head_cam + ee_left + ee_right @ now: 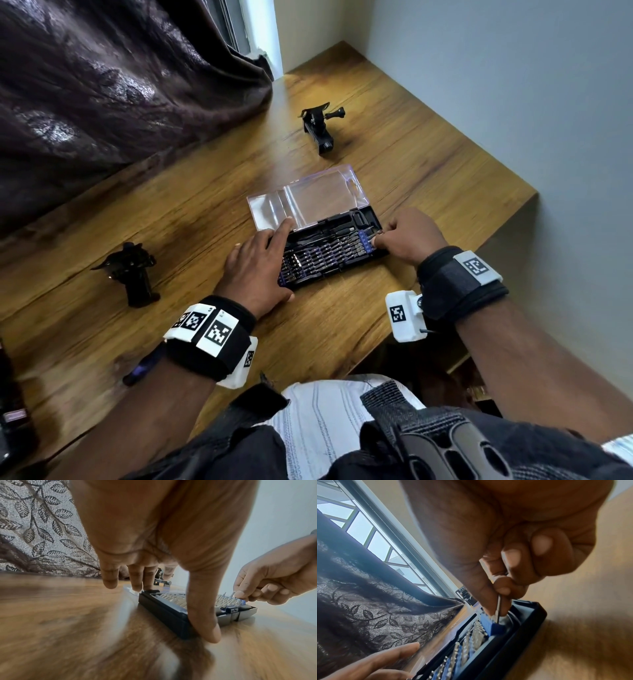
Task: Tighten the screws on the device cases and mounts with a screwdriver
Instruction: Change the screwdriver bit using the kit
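A black screwdriver bit case lies open on the wooden table, its clear lid folded back flat. Rows of metal bits in blue holders fill it. My left hand rests on the case's left end with straight fingers; the thumb presses its near wall. At the case's right end, my right hand pinches a thin metal bit that stands in the blue holder. One black mount lies beyond the case, another black mount to the left.
A dark leaf-patterned curtain hangs over the table's far left side, with a window behind it. A pale wall runs along the right. The table's right edge drops off close to my right hand.
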The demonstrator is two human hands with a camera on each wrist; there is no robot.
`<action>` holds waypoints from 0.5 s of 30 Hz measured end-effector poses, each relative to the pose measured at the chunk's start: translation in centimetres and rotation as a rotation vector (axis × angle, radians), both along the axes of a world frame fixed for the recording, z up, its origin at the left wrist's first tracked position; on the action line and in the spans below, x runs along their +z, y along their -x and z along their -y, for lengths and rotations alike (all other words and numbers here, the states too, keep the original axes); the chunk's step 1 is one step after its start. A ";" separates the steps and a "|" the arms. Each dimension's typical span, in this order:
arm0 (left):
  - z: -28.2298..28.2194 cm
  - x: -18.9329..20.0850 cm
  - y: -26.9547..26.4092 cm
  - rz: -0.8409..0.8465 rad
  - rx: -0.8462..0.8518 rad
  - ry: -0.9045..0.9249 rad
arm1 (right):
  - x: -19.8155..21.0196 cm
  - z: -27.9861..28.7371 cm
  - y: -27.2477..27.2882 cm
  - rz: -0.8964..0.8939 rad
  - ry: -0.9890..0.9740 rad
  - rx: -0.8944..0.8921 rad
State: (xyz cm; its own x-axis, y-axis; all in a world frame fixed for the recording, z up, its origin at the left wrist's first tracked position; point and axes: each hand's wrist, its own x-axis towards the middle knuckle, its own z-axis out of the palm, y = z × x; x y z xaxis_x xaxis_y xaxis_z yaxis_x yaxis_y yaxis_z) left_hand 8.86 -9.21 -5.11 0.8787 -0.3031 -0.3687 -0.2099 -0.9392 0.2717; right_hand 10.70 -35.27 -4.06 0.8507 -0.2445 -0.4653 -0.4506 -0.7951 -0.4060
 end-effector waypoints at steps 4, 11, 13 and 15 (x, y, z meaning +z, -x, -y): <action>-0.1 0.0 0.1 0.010 0.008 0.012 | 0.0 -0.4 -0.3 -0.016 0.002 0.036; -0.2 -0.2 0.3 0.029 0.014 0.029 | 0.3 -1.1 -0.5 -0.042 0.011 0.127; -0.3 -0.3 0.3 0.034 0.016 0.033 | 0.5 -0.8 -0.7 -0.052 -0.002 0.136; -0.4 -0.4 0.3 0.034 0.022 0.034 | 0.3 -0.3 -0.8 -0.034 -0.023 0.105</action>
State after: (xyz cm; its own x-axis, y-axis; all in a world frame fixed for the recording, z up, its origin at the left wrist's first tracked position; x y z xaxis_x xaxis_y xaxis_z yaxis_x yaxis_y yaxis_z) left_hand 8.59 -8.83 -5.53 0.8971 -0.2954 -0.3285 -0.1990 -0.9341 0.2963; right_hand 11.47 -34.94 -3.74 0.8549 -0.1438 -0.4984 -0.3789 -0.8293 -0.4107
